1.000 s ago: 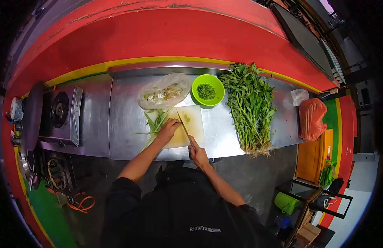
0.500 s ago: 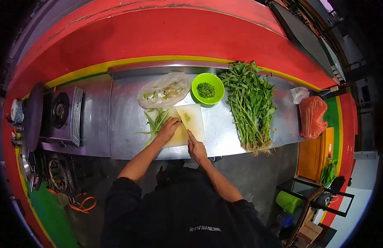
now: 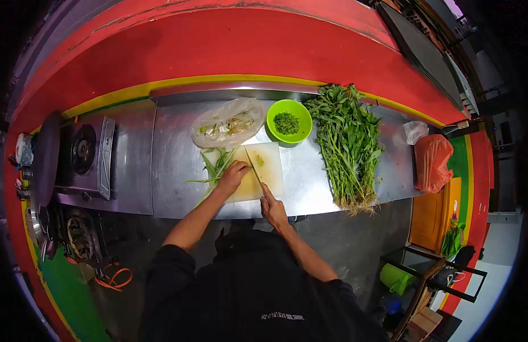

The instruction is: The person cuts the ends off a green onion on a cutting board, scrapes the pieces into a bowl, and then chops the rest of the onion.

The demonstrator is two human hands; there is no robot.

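Observation:
My left hand (image 3: 232,178) is closed over long green stalks (image 3: 217,165) that look like spring onions, pressing them on the left part of the white cutting board (image 3: 273,181). In my right hand (image 3: 273,208) is the handle of a knife (image 3: 254,165), its blade lying across the board beside my left fingertips. Small chopped bits (image 3: 260,160) sit on the board, to the right of the blade. Behind the board stands a bright green bowl (image 3: 305,132) with finely chopped greens (image 3: 286,123) inside. A clear plastic bag (image 3: 253,110) of pale, rooty trimmings lies left of the bowl.
A large bunch of leafy greens (image 3: 349,142) with roots lies right of the bowl on the steel counter (image 3: 178,171). Farther right are a red plastic bag (image 3: 432,163) and a small clear bag (image 3: 414,131). A portable stove (image 3: 93,157) occupies the left end.
The knife blade has shifted slightly, showing more of its length beside my left fingers. My left hand stays over the stalks, and the view has moved a little.

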